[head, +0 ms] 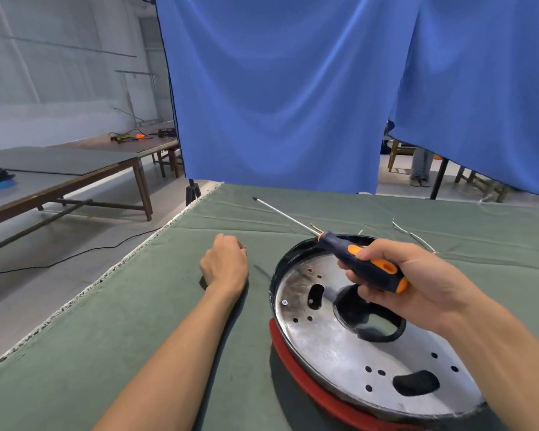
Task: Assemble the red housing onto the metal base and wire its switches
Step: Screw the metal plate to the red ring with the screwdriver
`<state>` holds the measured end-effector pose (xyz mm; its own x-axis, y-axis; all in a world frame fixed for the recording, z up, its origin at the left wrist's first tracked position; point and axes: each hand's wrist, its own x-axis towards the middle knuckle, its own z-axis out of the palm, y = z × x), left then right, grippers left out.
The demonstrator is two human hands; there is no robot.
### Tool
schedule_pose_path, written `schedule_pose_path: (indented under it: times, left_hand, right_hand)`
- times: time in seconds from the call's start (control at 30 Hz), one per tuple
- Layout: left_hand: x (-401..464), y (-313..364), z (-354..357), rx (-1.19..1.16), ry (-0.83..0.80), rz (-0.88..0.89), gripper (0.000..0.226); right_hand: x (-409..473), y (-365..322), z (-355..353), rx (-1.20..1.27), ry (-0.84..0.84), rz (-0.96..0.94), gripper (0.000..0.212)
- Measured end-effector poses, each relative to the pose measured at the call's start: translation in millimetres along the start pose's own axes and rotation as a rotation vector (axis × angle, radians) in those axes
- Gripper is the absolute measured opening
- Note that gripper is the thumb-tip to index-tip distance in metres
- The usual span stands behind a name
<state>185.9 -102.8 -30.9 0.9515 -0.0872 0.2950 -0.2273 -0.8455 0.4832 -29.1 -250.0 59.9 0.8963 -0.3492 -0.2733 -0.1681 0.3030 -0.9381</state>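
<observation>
A round metal base (pixel 333 346) with holes and cut-outs lies on the red housing (pixel 296 376), whose rim shows along its lower left. One screw (pixel 284 303) sits in the base near its left edge. My right hand (pixel 408 284) grips the dark blue and orange handle of a screwdriver (pixel 363 262) above the base, with the long shaft pointing away to the upper left. My left hand (pixel 226 262) rests on the green cloth left of the base with its fingers curled under; what it holds, if anything, is hidden.
The green cloth-covered table (pixel 137 321) ends at a frayed left edge. Thin white wires (pixel 414 236) lie on the cloth behind the base. A blue curtain (pixel 293 88) hangs behind the table. Long wooden benches (pixel 75 172) stand at the left.
</observation>
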Motion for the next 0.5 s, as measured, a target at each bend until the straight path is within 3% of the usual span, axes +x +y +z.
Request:
schedule_pose_path:
  times: [0.1, 0.2, 0.3, 0.5]
  left_hand:
    - [-2.4, 0.3, -1.0, -0.070, 0.036, 0.020, 0.016]
    - [-10.4, -1.5, -7.8, -0.437, 0.019, 0.001, 0.012]
    - [-28.8, -5.7, -22.5, -0.932, -0.041, -0.176, 0.016]
    - [-57.7, -14.8, -74.6, -1.628, -0.155, -0.542, 0.015]
  right_hand:
    - [-1.8, 2.0, 0.5, -0.030, 0.017, -0.013, 0.019]
    - [-5.2, 2.9, 1.7, -0.057, 0.033, -0.035, 0.021]
    - [-10.7, 3.6, 4.3, -0.109, 0.057, -0.075, 0.019]
    - [-23.3, 1.5, 13.3, -0.384, 0.085, -0.299, 0.017]
